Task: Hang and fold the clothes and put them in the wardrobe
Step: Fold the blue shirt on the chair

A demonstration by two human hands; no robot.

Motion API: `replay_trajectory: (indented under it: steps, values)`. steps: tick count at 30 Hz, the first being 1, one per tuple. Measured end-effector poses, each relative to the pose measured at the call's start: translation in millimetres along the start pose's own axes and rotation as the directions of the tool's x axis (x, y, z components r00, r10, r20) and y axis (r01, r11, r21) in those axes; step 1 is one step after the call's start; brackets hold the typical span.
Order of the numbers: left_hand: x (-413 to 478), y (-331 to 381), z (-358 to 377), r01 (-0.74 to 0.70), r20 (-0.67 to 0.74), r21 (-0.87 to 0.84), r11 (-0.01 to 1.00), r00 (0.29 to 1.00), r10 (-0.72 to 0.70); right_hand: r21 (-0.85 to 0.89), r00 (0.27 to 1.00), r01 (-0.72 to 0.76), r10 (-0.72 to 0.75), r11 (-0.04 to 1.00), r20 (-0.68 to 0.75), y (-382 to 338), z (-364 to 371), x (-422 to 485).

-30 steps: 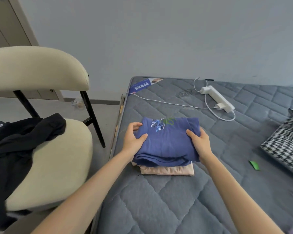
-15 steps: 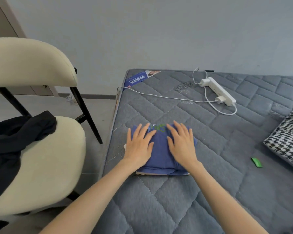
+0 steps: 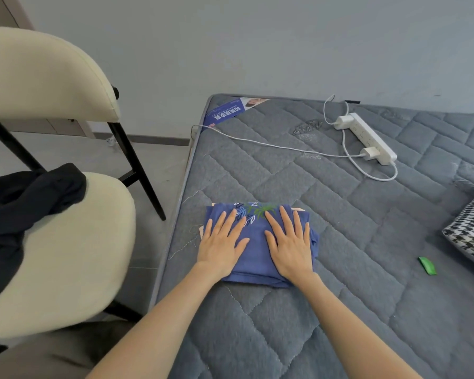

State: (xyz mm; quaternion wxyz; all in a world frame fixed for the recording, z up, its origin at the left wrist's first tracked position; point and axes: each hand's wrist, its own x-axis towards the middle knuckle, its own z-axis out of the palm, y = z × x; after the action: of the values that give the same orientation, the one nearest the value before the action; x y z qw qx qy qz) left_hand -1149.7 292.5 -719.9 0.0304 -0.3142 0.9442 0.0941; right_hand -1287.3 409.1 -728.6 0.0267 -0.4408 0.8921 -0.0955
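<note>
While hands [image 3: 255, 244] press flat, folded blue shirt [image 3: 255, 258] lies printed-edge away.

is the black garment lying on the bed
No, the black garment is draped over the cream chair beside the mattress, while only the folded blue shirt lies under both hands.

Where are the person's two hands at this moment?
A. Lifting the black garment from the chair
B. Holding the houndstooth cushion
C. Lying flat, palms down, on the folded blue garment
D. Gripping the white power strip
C: the left hand and the right hand lie flat with fingers spread on the folded blue garment, which rests on the grey mattress.
</note>
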Motion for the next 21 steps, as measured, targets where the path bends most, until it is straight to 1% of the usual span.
replay_trajectory:
  steps: [4, 6, 9, 11, 13, 15, 18, 21]
  values:
    - [-1.9, 0.1, -2.9, 0.001, 0.031, -0.011, 1.000, 1.000, -0.001, -0.011, 0.999, -0.006, 0.007, 1.000, 0.033, -1.7, -1.5, 0.4]
    - [-3.6, 0.4, -9.5, -0.008, 0.069, -0.032, 0.999, 0.998, 0.010, -0.017, 0.998, 0.000, 0.001, 1.000, 0.067, -2.1, -6.2, 0.8]
    - [-9.0, -4.5, -26.1, -0.035, 0.133, -0.075, 0.997, 0.990, 0.044, -0.041, 0.991, 0.019, -0.013, 0.999, 0.136, -4.2, -20.8, 4.4]
    - [-15.9, -8.8, -38.3, -0.041, 0.136, -0.110, 0.993, 0.989, 0.055, -0.044, 0.987, 0.026, -0.019, 0.999, 0.160, -9.6, -36.0, 6.5]
    - [-23.9, -13.5, -51.4, -0.030, 0.078, -0.156, 0.987, 0.996, 0.042, -0.059, 0.993, 0.048, -0.041, 0.997, 0.107, -19.9, -52.4, 7.1]
    - [-32.2, -20.8, -66.3, -0.019, -0.024, -0.207, 0.978, 1.000, 0.014, -0.042, 0.997, 0.074, -0.074, 0.996, -0.002, -35.9, -69.9, 6.9]
    - [-47.1, -41.4, -88.3, -0.020, -0.171, -0.248, 0.969, 0.985, -0.023, 0.121, 0.980, 0.169, -0.153, 0.978, -0.129, -69.7, -92.4, 7.2]
    - [-68.7, -72.7, -103.5, 0.029, -0.228, -0.281, 0.959, 0.969, -0.096, 0.281, 0.955, 0.283, -0.243, 0.917, -0.171, -109.1, -105.7, 5.7]
